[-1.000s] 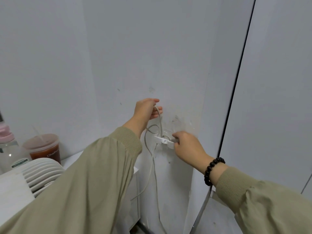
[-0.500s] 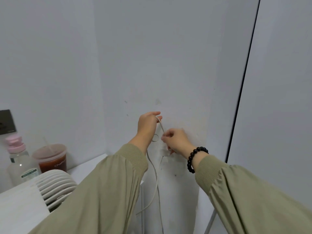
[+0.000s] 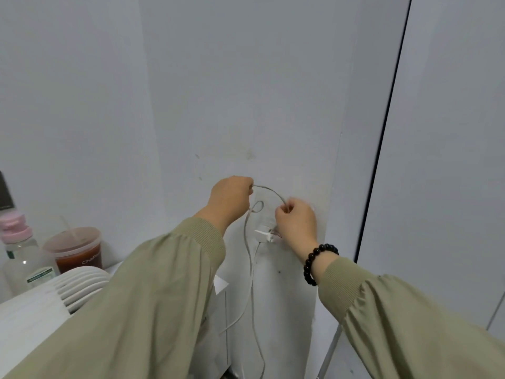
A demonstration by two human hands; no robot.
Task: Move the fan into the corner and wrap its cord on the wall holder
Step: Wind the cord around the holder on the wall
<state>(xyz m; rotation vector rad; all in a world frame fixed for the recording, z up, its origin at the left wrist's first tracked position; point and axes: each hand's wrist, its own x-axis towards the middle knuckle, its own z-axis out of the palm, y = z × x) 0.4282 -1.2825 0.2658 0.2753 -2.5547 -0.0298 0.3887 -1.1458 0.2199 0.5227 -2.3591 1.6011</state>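
Sleeves of olive cloth cover much of the lower view, and the left one hides most of the fan point(image 3: 79, 283), so only a curved stack of white grille ribs and a flat white side show at the lower left, on the white surface point(image 3: 220, 284) whose corner peeks out just past the sleeve; which way the fan faces is hard to tell from so little. The cord point(image 3: 269, 191) is thin and pale against the grey wall point(image 3: 246, 91), and parts of it blur into the paint. It arcs from the left hand point(image 3: 231, 199), closed around one end of the arc, across to the right hand point(image 3: 296, 222), closed around the other end, with a small loop just below the left hand. From there two strands hang nearly straight down the wall, their long run vertical, and leave the bottom edge of the view. The wall holder point(image 3: 263, 233) is a small white piece fixed to the wall just below and left of the right hand, which covers its right part; whether cord is wound on it cannot be made out. A black bead bracelet point(image 3: 314, 262) sits on the right wrist. At the far left stand a clear bottle point(image 3: 20, 258) with a pink cap and a lidded cup point(image 3: 75, 250) of reddish drink, both partly cut off by the fan.
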